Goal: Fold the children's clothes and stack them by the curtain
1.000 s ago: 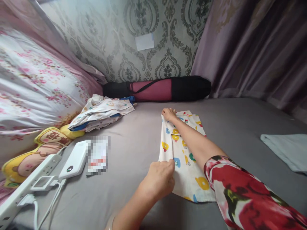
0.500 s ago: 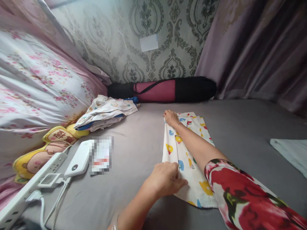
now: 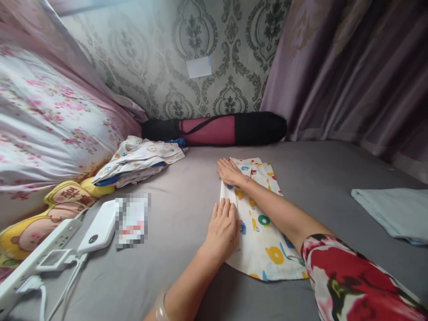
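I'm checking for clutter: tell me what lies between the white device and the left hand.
Seen in the head view: a pixelated item beside the white device, then bare grey sheet up to the left hand.

Daylight of modest strength enters from the upper left, hazing the wall (image 3: pixel 133 49) there into a pale, low-contrast glow, while the curtain (image 3: pixel 321 67) at upper right sinks into deep folds of shade. Soft shadow greys the bed (image 3: pixel 187 205) at lower middle, without hard glare. The hands (image 3: pixel 222 227) are fairly clear, fine detail looks smeared, the wide lens stretches the edges, and coarse pixelation hides the packet (image 3: pixel 132 225) at left.
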`<act>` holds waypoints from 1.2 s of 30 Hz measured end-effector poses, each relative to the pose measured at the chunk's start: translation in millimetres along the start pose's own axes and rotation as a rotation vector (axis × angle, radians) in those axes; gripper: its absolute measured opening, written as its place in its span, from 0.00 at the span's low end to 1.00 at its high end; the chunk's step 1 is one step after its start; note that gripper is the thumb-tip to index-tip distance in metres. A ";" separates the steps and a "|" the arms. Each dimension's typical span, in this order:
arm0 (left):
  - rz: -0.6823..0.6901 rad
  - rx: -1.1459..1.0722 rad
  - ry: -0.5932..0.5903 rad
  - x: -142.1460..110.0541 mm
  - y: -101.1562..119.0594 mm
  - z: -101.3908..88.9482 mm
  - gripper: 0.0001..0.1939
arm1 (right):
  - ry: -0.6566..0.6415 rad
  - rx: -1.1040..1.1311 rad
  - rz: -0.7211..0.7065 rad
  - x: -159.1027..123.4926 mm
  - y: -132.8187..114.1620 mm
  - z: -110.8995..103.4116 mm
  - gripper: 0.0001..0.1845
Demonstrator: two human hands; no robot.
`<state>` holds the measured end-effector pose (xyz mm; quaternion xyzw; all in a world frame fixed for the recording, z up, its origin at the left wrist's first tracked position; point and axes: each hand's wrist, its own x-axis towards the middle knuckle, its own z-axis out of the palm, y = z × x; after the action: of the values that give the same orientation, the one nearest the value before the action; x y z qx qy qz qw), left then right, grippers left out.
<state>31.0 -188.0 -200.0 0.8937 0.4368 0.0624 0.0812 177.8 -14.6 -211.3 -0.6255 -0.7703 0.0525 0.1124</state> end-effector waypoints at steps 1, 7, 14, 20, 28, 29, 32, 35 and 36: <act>-0.006 0.013 -0.028 0.4 0.4 3.7 0.27 | -0.035 -0.002 0.013 -3.2 -4.5 4.1 0.33; -0.020 0.076 -0.140 -1.5 0.7 8.5 0.35 | -0.124 0.082 0.096 -3.7 -5.5 9.9 0.35; -0.024 0.085 -0.150 -3.3 2.2 5.0 0.36 | 0.178 0.024 0.331 -11.7 32.6 -20.6 0.23; -0.031 0.090 -0.146 -1.9 2.9 2.7 0.35 | 0.159 -0.076 0.432 -33.2 54.4 -22.8 0.17; -0.021 0.092 -0.153 -2.6 0.8 2.2 0.36 | 0.195 -0.012 0.482 -34.7 47.7 -29.7 0.17; -0.020 0.091 -0.154 -3.0 0.4 1.6 0.36 | 0.183 0.002 0.503 -35.7 48.0 -31.7 0.18; -0.011 0.079 -0.140 -3.7 -0.3 -1.2 0.36 | 0.173 -0.052 0.495 -38.0 48.2 -34.9 0.19; -0.010 0.060 -0.072 -2.3 0.2 -2.0 0.31 | 0.218 -0.164 0.328 -35.3 40.0 -31.0 0.20; -0.014 0.059 -0.034 -1.3 0.4 -0.9 0.29 | 0.217 -0.176 0.254 -32.8 34.9 -28.0 0.22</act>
<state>30.3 -189.1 -199.0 0.8935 0.4434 0.0339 0.0626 224.1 -40.9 -195.5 -0.7272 -0.6701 -0.0692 0.1318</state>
